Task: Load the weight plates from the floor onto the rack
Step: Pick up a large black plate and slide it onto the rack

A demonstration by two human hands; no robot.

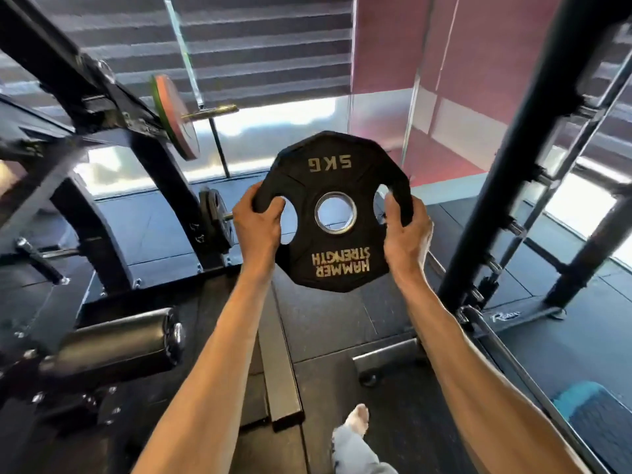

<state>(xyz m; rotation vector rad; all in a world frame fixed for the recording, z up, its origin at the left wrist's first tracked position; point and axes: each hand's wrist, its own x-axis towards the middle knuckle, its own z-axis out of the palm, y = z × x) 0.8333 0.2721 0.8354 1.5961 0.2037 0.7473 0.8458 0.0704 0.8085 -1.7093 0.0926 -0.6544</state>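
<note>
A black 5 kg weight plate (333,172) with gold lettering, seen upside down, is held up in the air at the middle of the view. My left hand (256,227) grips its left edge through a hand slot. My right hand (405,230) grips its right edge through the other slot. The plate's steel-ringed centre hole faces me. To the left stands the black machine frame (160,172), with a small black plate (215,222) on a low peg and a red-and-green plate (174,116) on a higher peg.
A tall black rack upright (513,159) with side pegs rises at the right. A padded roller (119,343) sticks out at lower left. A flat steel bar (277,364) lies on the dark rubber floor. My foot (357,419) shows at the bottom.
</note>
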